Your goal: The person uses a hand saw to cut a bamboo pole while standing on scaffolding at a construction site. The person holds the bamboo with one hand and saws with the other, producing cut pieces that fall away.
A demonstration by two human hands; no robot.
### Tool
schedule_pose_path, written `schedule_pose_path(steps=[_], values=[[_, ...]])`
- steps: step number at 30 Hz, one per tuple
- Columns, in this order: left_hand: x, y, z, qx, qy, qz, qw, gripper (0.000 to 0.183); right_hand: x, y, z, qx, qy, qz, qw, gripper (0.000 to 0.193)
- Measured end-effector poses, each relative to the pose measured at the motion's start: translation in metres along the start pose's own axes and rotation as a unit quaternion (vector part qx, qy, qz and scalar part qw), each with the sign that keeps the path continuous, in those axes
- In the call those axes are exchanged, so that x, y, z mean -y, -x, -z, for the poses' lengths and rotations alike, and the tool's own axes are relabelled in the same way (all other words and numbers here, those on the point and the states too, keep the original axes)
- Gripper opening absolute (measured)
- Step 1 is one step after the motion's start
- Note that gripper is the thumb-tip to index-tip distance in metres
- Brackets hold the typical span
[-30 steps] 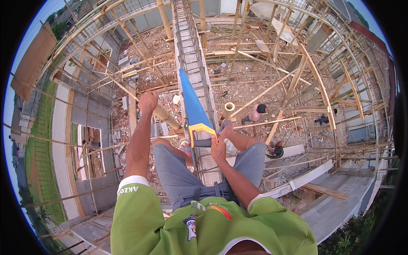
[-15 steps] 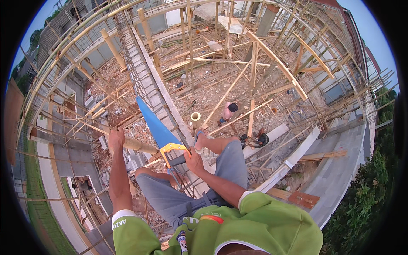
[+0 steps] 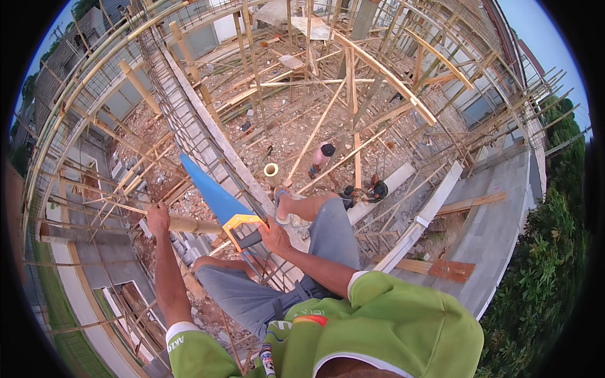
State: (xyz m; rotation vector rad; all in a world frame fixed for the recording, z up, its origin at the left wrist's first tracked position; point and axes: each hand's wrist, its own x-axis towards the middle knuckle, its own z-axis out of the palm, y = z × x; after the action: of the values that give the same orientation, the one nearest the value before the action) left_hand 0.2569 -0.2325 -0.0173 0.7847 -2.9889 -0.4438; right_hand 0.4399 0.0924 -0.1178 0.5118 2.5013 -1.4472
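Observation:
My right hand (image 3: 275,237) is closed round the handle of a handsaw (image 3: 211,194) with a blue blade and a yellow-and-black grip. The blade points up and to the left, alongside a beam of tied steel bars (image 3: 189,129). On the left, my left hand (image 3: 158,220) is closed on a thick bamboo pole (image 3: 195,225), which reaches toward the saw's handle. Whether the teeth touch the pole cannot be made out. Between my bent knees, more of the steel bars show. My sandalled foot (image 3: 282,206) rests by the beam's right side.
Far below lies rubble-strewn ground (image 3: 252,151) with planks and bamboo props. A person in a pink top (image 3: 322,154) stands there, near another person in dark clothes (image 3: 378,190). An upright hollow bamboo end (image 3: 271,169) stands beside my foot. Pale boards (image 3: 422,220) run along the right.
The view has shifted, so the site below appears farther left and slightly higher. Both hands keep their holds, and the saw stays at about the same angle.

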Motion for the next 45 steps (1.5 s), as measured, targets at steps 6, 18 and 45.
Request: schedule_pose_path(steps=[6,18,45], values=[[0.004,-0.006,-0.005,0.007,-0.017,0.008,1.000,0.050,0.004,0.001,0.004,0.001,0.000,0.004,1.000,0.061],[0.010,-0.012,-0.010,-0.008,-0.011,0.001,1.000,0.049,0.004,0.001,0.002,-0.008,-0.005,0.013,1.000,0.058],[0.007,-0.011,-0.014,-0.005,-0.016,-0.009,1.000,0.048,0.006,0.002,0.009,0.006,-0.017,0.005,1.000,0.054]])
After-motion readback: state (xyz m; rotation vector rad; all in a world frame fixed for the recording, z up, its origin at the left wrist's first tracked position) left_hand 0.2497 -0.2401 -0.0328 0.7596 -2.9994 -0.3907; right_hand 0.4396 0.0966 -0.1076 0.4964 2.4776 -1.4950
